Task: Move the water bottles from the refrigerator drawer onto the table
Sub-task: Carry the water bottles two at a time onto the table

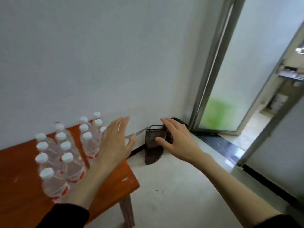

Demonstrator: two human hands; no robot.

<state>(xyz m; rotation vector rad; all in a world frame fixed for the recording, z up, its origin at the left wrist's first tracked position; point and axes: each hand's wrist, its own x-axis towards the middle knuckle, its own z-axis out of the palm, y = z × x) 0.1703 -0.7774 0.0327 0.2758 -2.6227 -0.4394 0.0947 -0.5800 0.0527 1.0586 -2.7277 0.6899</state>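
Observation:
Several clear water bottles [65, 162] with white caps and red labels stand upright in rows on an orange table [19, 186] against the white wall. My left hand [115, 145] hovers flat over the table's right end, just right of the bottles, fingers spread and holding nothing. My right hand [177, 140] is stretched out past the table edge above the floor, fingers apart and empty. No refrigerator or drawer is in view.
A dark perforated dustpan [153, 145] leans in the wall corner on the pale floor [172, 186]. A frosted glass door [230, 71] in a metal frame stands open at the right, with a dark threshold strip [218, 142] below it.

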